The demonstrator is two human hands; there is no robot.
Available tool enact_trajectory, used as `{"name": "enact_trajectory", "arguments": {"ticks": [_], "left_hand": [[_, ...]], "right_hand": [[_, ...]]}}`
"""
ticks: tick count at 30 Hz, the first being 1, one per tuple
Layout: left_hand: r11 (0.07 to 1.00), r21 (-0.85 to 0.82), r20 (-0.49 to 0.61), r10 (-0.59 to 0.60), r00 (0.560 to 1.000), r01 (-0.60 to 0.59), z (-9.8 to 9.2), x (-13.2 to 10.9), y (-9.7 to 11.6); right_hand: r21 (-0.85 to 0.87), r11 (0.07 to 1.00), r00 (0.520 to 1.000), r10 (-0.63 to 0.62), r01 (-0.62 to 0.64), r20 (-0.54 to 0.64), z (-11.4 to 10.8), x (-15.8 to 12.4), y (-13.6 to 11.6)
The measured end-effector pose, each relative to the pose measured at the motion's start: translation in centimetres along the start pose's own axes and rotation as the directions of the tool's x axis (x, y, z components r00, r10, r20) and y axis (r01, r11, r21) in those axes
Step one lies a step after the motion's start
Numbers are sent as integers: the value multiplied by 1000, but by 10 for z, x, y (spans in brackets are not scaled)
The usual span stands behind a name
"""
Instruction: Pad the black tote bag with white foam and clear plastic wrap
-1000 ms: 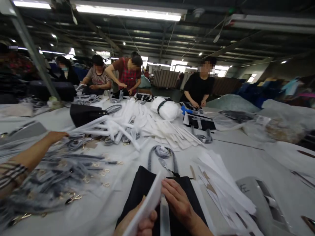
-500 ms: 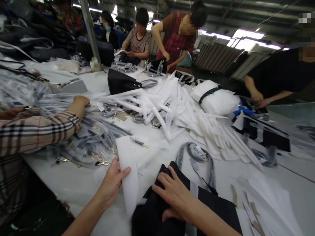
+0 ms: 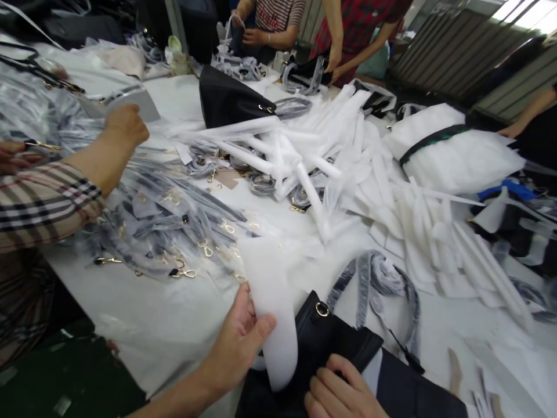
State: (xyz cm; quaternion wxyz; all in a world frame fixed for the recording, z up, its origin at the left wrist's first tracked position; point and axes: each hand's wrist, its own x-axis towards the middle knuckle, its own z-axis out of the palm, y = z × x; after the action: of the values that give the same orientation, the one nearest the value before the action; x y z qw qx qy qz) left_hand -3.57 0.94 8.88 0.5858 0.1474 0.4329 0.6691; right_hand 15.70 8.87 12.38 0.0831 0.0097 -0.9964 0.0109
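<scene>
My left hand (image 3: pixel 237 339) pinches a white foam sheet (image 3: pixel 272 307) that stands up beside a black handbag (image 3: pixel 335 348) at the near table edge. Curled on top of the bag, my right hand (image 3: pixel 339 392) grips its black material. The bag's wrapped grey handles (image 3: pixel 374 278) and a gold ring (image 3: pixel 322 309) lie just beyond my hands.
A co-worker's plaid-sleeved arm (image 3: pixel 65 186) reaches over wrapped straps with gold clips (image 3: pixel 174 232) at left. White foam tubes and strips (image 3: pixel 313 162) fill the middle. Another black bag (image 3: pixel 230 101) stands farther back, and other people work at the far edge.
My view has dropped toward the table. My left hand has lifted the foam sheet closer to the bag. My right hand has slid back toward me and curled on the bag.
</scene>
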Motion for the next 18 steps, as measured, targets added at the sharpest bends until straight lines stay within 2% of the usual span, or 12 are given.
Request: {"name": "enact_trajectory", "arguments": {"ticks": [3, 6, 8, 9, 11, 13, 14, 16, 18], "left_hand": [[993, 42, 180, -120, 976, 114, -1, 0, -15], [968, 141, 281, -240, 929, 207, -2, 2, -19], [951, 260, 301, -247, 921, 170, 1, 5, -15], [929, 352, 307, -232, 923, 116, 3, 6, -12], [832, 555, 310, -211, 927, 4, 10, 8, -7], [727, 686, 284, -225, 932, -33, 14, 9, -2], [709, 705, 277, -250, 928, -19, 15, 8, 1], [715, 699, 261, -292, 920, 29, 12, 3, 6], [677, 733, 185, -291, 938, 66, 3, -8, 10]], "right_hand": [[66, 996, 996, 60, -56, -64, 3, -1, -3], [245, 962, 983, 149, -120, -103, 0, 3, -2], [294, 940, 964, 223, -174, -143, -6, 13, 4], [260, 949, 963, 223, -179, -152, -10, 20, 10], [120, 984, 982, 148, -133, -121, -15, 36, 25], [45, 998, 998, 50, -51, 31, -17, 51, 42], [54, 998, 991, 22, -30, 133, -17, 59, 49], [96, 995, 942, 8, -43, 334, -16, 71, 61], [119, 991, 866, -11, -56, 500, -16, 79, 68]]}}
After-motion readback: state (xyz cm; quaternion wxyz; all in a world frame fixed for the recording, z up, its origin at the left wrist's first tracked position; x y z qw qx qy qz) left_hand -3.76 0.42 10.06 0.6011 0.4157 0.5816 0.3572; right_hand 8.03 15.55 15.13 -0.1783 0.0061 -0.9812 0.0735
